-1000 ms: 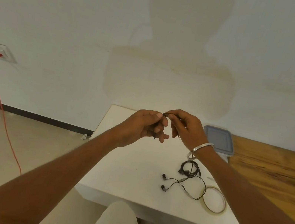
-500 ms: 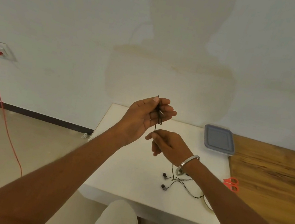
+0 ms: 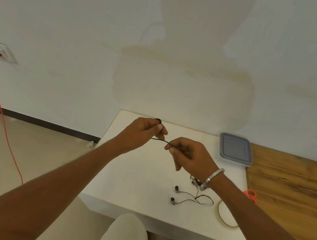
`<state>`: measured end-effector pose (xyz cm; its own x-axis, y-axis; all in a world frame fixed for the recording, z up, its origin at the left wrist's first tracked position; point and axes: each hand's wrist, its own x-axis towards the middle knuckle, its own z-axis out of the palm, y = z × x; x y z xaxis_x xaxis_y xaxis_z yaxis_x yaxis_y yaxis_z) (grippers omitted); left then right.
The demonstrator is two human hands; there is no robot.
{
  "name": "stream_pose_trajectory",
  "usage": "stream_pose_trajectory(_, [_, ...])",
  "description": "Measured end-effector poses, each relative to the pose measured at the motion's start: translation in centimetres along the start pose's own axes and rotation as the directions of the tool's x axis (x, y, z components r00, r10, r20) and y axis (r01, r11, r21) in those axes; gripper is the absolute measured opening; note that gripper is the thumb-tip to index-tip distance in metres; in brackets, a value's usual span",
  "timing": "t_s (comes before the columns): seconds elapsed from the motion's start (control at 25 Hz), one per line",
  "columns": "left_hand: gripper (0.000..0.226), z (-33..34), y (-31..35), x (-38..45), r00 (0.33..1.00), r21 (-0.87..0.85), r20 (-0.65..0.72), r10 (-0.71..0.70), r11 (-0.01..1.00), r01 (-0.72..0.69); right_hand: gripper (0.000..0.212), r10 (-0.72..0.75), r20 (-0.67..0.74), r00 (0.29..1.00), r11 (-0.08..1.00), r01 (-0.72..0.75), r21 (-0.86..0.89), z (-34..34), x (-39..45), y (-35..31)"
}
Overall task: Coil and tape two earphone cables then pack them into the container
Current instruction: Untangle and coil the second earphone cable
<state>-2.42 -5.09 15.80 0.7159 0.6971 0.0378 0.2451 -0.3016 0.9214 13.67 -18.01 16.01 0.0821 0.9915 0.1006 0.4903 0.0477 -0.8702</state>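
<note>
A black earphone cable [image 3: 159,140] is held taut above the white table [image 3: 136,170], gripped by the curled fingers of the left hand [image 3: 142,133] and pinched by the right hand [image 3: 187,155]. A second earphone [image 3: 188,197] lies loose on the table beside a tape roll [image 3: 225,216], and the lidded container [image 3: 234,149] sits at the far edge.

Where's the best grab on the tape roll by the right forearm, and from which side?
Pinch the tape roll at its near-left rim, coming from above with one finger inside the ring and the thumb outside. It lies flat on the white table, so there is no edge to get under, and the right forearm covers its far-right part. Approaching from the left also stays clear of the loose earphone cable.
</note>
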Motion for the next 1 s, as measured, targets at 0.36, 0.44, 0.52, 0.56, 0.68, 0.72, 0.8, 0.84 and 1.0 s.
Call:
stream_pose_trajectory(0.36, [0.04,2.7,1.5,-1.7,0.954,-0.271,0.301,0.022,0.96,0.064,0.015,-0.008,-0.266,0.964,0.991,-0.029,-0.134,-1.9,2.3,1.5])
stream_pose_trajectory(0.44, [0.035,2.9,2.3,-1.4,0.956,-0.439,0.287,0.057,0.895,0.079,0.016,0.009,-0.257,0.966,0.988,-0.049,-0.149,-1.4,2.2,2.1])
stream_pose_trajectory(0.52, [0.032,2.9,3.1,-1.1,0.962,-0.54,0.261,0.083,0.839,0.074,0.019,0.029,-0.231,0.972,0.981,-0.072,-0.178,-0.6,2.0,2.3])
stream_pose_trajectory(0.56, [0.031,2.9,3.3,-1.0,0.967,-0.573,0.241,0.089,0.817,0.067,0.022,0.05,-0.209,0.977,0.98,-0.088,-0.179,-0.1,1.8,2.3])
stream_pose_trajectory(0.68, [0.031,2.8,3.7,-0.6,0.985,-0.641,0.153,0.074,0.766,0.041,0.028,0.136,-0.08,0.988,0.986,-0.143,-0.091,1.4,1.3,1.9])
stream_pose_trajectory(0.72, [0.031,2.8,3.6,-0.3,0.99,-0.65,0.123,0.075,0.76,0.023,0.027,0.143,-0.032,0.989,0.988,-0.144,-0.055,1.7,1.1,1.8])
stream_pose_trajectory(0.8, [0.031,2.6,3.2,0.1,0.994,-0.638,0.071,0.084,0.77,-0.019,0.027,0.147,0.04,0.988,0.989,-0.146,-0.012,2.3,0.7,1.5])
stream_pose_trajectory(0.84, [0.03,2.5,2.8,0.3,0.996,-0.615,0.043,0.081,0.788,-0.037,0.026,0.156,0.069,0.985,0.988,-0.156,-0.004,2.4,0.6,1.4])
stream_pose_trajectory(1.0, [0.028,1.5,1.1,0.8,0.999,-0.468,-0.025,0.035,0.883,-0.042,0.019,0.154,0.176,0.972,0.986,-0.163,0.034,2.4,0.0,1.1])
